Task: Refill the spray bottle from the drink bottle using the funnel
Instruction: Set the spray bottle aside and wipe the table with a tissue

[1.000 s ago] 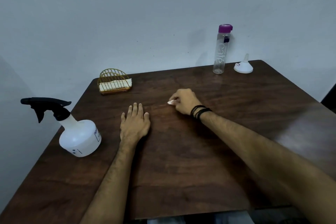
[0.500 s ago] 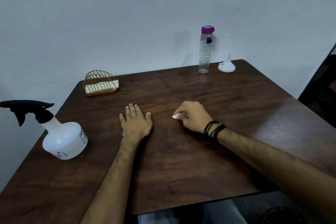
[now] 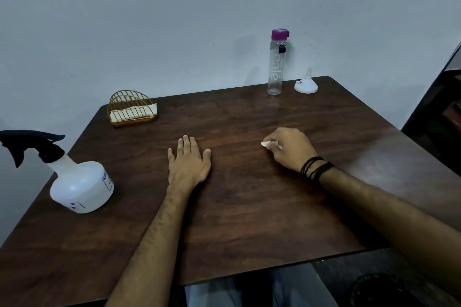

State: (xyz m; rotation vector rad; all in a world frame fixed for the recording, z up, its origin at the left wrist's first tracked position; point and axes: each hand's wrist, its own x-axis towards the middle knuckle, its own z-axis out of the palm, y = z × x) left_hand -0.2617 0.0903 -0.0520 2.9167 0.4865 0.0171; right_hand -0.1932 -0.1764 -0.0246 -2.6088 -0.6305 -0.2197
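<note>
right hand farther right, pinched white scrap unclear

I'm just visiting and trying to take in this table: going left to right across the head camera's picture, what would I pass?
Spray bottle → napkin holder → left hand → drink bottle → right hand, pinching a small white scrap → funnel.

spray bottle nozzle cut off left
</note>
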